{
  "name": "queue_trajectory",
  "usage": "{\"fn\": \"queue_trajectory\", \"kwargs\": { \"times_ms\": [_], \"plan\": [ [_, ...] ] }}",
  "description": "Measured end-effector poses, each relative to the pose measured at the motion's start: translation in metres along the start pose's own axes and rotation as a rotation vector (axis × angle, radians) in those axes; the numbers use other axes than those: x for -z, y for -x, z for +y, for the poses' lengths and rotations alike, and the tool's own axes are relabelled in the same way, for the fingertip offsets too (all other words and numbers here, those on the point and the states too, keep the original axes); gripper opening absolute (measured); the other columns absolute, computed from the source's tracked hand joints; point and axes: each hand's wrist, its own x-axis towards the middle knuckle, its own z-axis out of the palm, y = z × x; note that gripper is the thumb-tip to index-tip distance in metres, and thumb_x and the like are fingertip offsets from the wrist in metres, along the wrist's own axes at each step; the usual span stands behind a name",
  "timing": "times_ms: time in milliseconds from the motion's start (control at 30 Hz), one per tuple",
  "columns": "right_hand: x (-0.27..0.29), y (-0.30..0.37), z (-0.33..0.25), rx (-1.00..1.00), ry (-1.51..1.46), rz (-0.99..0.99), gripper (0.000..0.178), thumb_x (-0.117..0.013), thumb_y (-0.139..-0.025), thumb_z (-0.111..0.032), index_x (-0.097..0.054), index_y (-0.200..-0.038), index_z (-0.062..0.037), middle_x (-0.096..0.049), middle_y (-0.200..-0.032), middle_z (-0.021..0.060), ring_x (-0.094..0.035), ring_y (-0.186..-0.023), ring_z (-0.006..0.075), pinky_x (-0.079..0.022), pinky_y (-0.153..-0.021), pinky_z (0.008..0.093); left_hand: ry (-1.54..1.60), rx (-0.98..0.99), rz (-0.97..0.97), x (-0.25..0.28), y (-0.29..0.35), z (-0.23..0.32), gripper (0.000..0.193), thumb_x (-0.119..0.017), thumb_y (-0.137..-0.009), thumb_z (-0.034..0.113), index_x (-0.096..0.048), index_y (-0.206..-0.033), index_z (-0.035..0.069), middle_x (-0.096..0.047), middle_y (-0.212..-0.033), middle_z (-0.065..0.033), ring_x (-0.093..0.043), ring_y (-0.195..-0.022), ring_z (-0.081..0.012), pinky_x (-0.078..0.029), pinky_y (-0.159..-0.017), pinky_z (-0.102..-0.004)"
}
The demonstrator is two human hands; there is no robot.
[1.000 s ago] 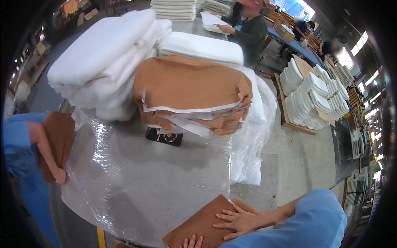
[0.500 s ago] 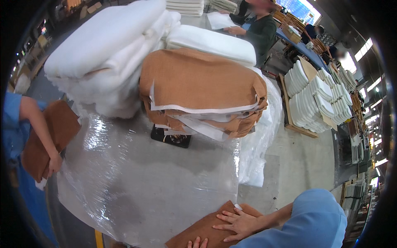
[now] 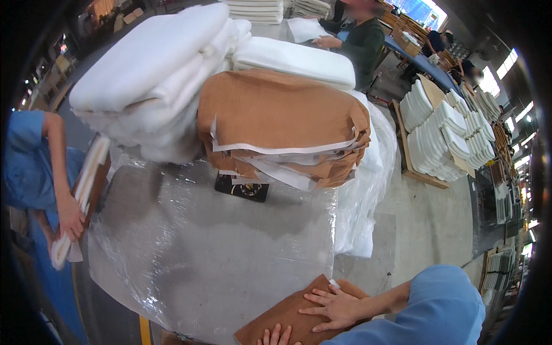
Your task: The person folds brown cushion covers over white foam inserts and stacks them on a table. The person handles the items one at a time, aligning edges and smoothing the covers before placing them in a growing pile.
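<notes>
Head view: hands [image 3: 339, 308] spread on brown fabric [image 3: 287, 305], left palm apparently cropped.

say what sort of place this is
Probably a textile or cushion workshop: it shows stacked brown fabric pieces, a tall pile of white padding, and a wooden pallet loaded with white pads.

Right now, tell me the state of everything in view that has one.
Right hand: open, spread flat
Left hand: open, partly out of frame
Brown piece: lying beneath both hands
Brown fabric stack: piled, edges uneven
White padding pile: stacked in layers
Black item: partly covered
Plastic film: wrinkled
Brown-and-white pad at left: held tilted
</notes>
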Motion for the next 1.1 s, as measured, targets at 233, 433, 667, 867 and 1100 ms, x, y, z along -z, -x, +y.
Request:
{"fn": "queue_trajectory", "kwargs": {
  "times_ms": [233,433,667,867,1100],
  "plan": [
    [-0.011,0.003,0.003,0.036,-0.019,0.094,0.077,-0.036,-0.105,-0.072,-0.033,-0.168,-0.0276,-0.025,-0.173,0.0222,-0.023,-0.16,0.0434,-0.017,-0.123,0.0688,-0.037,0.003,0.139,-0.012,0.001,0.003,0.073,-0.046,-0.104,0.056,-0.028,-0.169,0.028,-0.024,-0.176,-0.0091,-0.029,-0.157,-0.0411,-0.026,-0.123,-0.0645],
    [-0.016,0.008,0.002,0.003,0.008,0.076,0.078,-0.035,-0.104,-0.074,-0.034,-0.167,-0.0284,-0.024,-0.174,0.0206,-0.022,-0.16,0.0416,-0.017,-0.125,0.0676,-0.01,0.046,0.166,-0.008,0.003,0.018,0.069,-0.052,-0.105,0.053,-0.036,-0.166,0.028,-0.03,-0.173,-0.01,-0.031,-0.156,-0.0408,-0.027,-0.123,-0.064],
    [-0.002,0.016,0.015,-0.136,-0.245,0.225,0.084,-0.038,-0.101,-0.077,-0.037,-0.166,-0.023,-0.023,-0.175,0.016,-0.019,-0.162,0.0385,-0.016,-0.126,0.0677,0.256,-0.372,0.737,-0.004,-0.011,-0.04,0.061,-0.053,-0.107,0.041,-0.046,-0.153,0.002,-0.049,-0.152,-0.025,-0.045,-0.142,-0.0442,-0.036,-0.119,-0.0504],
    [-0.009,0.068,0.035,-0.474,-0.422,0.174,0.114,-0.045,-0.086,-0.093,-0.025,-0.169,-0.0176,-0.023,-0.169,0.0294,-0.022,-0.158,0.0476,-0.023,-0.127,0.058,0.495,0.392,0.566,-0.025,-0.009,-0.076,0.059,-0.059,-0.104,0.036,-0.055,-0.143,-0.008,-0.06,-0.138,-0.0329,-0.057,-0.131,-0.0461,-0.046,-0.113,-0.0485],
    [0.0,0.056,0.026,-0.603,-0.47,-0.029,0.123,-0.044,-0.084,-0.095,-0.016,-0.171,-0.0127,-0.032,-0.164,0.0283,-0.038,-0.15,0.0494,-0.041,-0.119,0.0535,0.418,0.602,0.369,0.0,-0.002,-0.047,0.059,-0.055,-0.106,0.037,-0.052,-0.147,-0.005,-0.055,-0.144,-0.0308,-0.052,-0.136,-0.0442,-0.042,-0.116,-0.0475]
  ]
}}
